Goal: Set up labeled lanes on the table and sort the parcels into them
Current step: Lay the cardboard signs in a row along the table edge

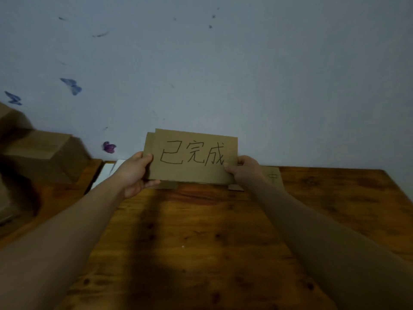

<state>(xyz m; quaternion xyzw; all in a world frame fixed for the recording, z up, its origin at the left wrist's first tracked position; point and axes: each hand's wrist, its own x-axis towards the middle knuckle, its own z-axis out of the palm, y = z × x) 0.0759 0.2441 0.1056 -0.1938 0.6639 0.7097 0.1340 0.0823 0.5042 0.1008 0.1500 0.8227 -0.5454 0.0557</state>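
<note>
Cardboard sign (192,156) upright, long axis left-right

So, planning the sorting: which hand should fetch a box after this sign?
Likely left: the left hand is nearer the cardboard boxes stacked at left; the right hand holds the sign farther away.

Both bare forearms reach forward from the lower corners of the view and converge toward the middle. The left grip (136,173) pinches the left edge of a cardboard sign (192,157), with the thumb laid across the front face and the other fingers curled behind and under the lower edge. The right grip (245,170) pinches the right edge in the same way, thumb on the front near the lower corner, fingers hidden behind. Both wrists look roughly straight, and the two grips sit at about the same height, well apart
</note>
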